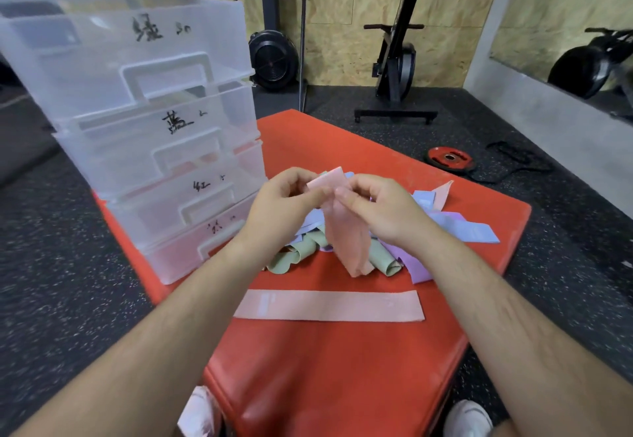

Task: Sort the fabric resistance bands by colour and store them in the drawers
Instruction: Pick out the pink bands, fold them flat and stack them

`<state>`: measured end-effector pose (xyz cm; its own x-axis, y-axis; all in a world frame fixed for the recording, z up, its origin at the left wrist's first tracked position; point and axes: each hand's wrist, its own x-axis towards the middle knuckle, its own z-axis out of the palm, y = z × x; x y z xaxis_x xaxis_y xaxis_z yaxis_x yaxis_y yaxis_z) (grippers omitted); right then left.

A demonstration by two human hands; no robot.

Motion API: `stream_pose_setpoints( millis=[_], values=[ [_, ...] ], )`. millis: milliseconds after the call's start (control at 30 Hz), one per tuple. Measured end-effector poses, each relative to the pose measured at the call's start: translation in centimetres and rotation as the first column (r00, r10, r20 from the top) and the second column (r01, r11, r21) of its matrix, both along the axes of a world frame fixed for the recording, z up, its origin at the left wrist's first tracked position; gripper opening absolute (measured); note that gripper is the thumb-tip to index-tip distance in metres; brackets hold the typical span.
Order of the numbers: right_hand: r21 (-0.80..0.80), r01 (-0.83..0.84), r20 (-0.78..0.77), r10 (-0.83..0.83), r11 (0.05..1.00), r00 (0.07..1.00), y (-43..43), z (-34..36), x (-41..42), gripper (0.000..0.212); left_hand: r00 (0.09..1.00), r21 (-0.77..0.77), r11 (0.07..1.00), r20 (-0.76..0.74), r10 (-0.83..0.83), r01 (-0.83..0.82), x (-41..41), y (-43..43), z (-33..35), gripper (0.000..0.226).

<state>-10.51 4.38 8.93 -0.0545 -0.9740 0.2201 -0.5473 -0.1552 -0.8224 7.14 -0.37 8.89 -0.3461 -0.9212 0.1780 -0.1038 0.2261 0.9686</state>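
Pink band (346, 241) hangs over the band pile (455, 227) on the red worktop (342, 368), pinched by left hand (274, 207) and right hand (380, 210) fingers (349, 196).

A red mat (335, 368) lies on the dark speckled floor (68, 299). On its far left corner stands a clear drawer unit (137, 128). A heap of bands (387, 256), green, purple, blue and pink, lies in the middle, and one flat pink band (329, 305) lies nearer, apart from it.

head | looks forward-down | near red mat (342, 361)
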Motion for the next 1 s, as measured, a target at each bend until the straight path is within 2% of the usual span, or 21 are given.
stream_pose_setpoints(
  millis=[100, 200, 367, 500, 567, 700, 833, 1000],
  values=[
    [0.087, -0.051, -0.015, 0.053, 0.995, 0.998, -0.3, -0.4, 0.2, 0.028, 0.998, -0.005, 0.999, 0.043, -0.051, 0.051, 0.1, 0.0, 0.1, 0.015],
    [0.18, -0.096, 0.032, 0.091, 0.979, 0.995, -0.3, -0.8, 0.4, 0.042, 0.993, -0.014, 0.996, 0.075, -0.088, 0.089, 0.3, 0.2, -0.2, 0.021],
    [0.201, -0.184, 0.107, 0.166, 0.962, 0.98, 0.2, -1.0, -0.5, 0.033, 0.997, 0.028, 0.999, 0.069, -0.035, 0.033, 0.8, 0.1, -0.7, 0.025],
    [0.357, -0.245, 0.089, 0.228, 0.901, 0.97, 1.1, -0.5, -1.9, 0.017, 1.0, 0.108, 0.994, 0.015, 0.018, -0.019, 2.2, -0.5, -1.7, 0.027],
    [0.462, -0.255, 0.074, 0.249, 0.85, 0.966, 1.8, -0.5, -2.9, 0.021, 0.999, 0.143, 0.989, 0.017, 0.044, -0.046, 2.9, -0.5, -2.4, 0.026],
    [0.578, -0.233, 0.041, 0.257, 0.782, 0.966, 2.9, -1.4, -4.7, 0.035, 0.994, 0.189, 0.976, 0.028, 0.102, -0.105, 4.3, 0.0, -4.1, 0.024],
    [0.64, -0.192, -0.027, 0.272, 0.744, 0.962, 3.9, -2.1, -6.5, 0.03, 0.982, 0.239, 0.953, 0.065, 0.175, -0.186, 6.4, -0.1, -6.2, 0.012],
    [0.643, -0.109, -0.066, 0.196, 0.758, 0.978, 4.7, -4.5, -8.7, 0.021, 0.962, 0.263, 0.93, 0.167, 0.218, -0.256, 8.6, 0.2, -8.5, 0.009]
  ],
)
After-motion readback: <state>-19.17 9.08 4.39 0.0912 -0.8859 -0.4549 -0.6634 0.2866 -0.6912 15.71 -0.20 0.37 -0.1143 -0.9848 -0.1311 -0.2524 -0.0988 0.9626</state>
